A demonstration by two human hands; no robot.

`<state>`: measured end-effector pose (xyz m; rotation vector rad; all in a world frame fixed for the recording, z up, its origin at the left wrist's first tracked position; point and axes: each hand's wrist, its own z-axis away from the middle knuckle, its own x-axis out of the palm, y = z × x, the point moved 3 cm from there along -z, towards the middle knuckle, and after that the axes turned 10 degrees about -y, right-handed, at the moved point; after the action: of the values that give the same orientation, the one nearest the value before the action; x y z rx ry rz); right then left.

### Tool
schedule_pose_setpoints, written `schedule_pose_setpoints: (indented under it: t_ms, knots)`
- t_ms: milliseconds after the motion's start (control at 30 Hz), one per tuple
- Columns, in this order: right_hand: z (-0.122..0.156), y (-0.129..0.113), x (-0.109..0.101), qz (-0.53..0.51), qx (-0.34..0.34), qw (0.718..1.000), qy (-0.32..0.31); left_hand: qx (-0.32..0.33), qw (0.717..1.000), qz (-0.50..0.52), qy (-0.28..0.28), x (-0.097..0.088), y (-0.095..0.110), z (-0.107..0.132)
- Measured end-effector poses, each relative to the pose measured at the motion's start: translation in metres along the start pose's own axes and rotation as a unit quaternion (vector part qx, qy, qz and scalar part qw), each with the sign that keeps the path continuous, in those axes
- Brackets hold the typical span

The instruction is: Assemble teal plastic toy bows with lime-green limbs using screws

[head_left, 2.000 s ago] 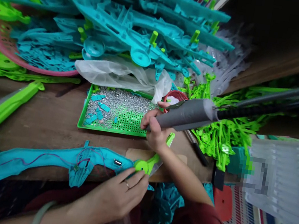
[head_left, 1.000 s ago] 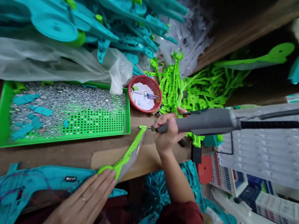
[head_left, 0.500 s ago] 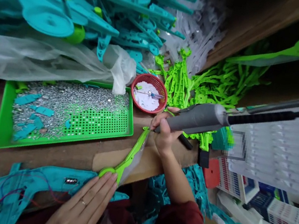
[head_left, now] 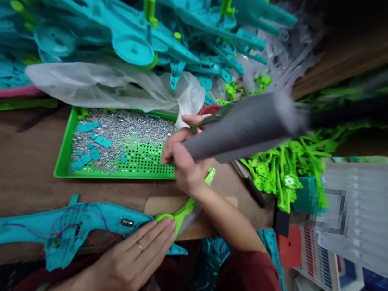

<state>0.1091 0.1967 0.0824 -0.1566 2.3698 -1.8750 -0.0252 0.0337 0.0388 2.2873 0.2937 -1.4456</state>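
My right hand [head_left: 186, 164] is closed around the front of a grey electric screwdriver [head_left: 243, 128], over the right edge of the green perforated tray [head_left: 63, 155] of small silver screws [head_left: 126, 130]. My left hand [head_left: 133, 258] lies flat with straight fingers on the round end of a green plastic arm [head_left: 184, 209]. That arm joins a long teal toy part [head_left: 32, 226] with thin wires [head_left: 68, 229], which lies along the table's front edge.
A big heap of teal plastic parts [head_left: 133, 34] and a clear bag [head_left: 108, 86] fill the back. Green parts [head_left: 285, 169] pile up at right beside a red basket [head_left: 208, 111]. White crates [head_left: 362, 214] stand at far right.
My right hand has swung the screwdriver left from the tip of the green arm to over the tray's right edge. The left hand stays pressed on the green arm's round end.
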Motion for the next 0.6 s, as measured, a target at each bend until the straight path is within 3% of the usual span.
schedule_pose_setpoints:
  t_ms: [167, 400, 600]
  knots:
    - [-0.004, 0.025, 0.021, -0.004, 0.009, 1.0, -0.027, 0.014, 1.0, -0.003, 0.016, 0.001, -0.002, 0.002]
    - [-0.002, 0.023, 0.025, -0.008, -0.023, 0.998, -0.054, 0.014, 1.0, 0.01, 0.021, 0.004, -0.005, 0.004]
    - [-0.003, 0.023, 0.026, -0.01, 0.01, 0.998, -0.061, -0.013, 1.0, 0.019, 0.005, 0.008, -0.008, 0.001]
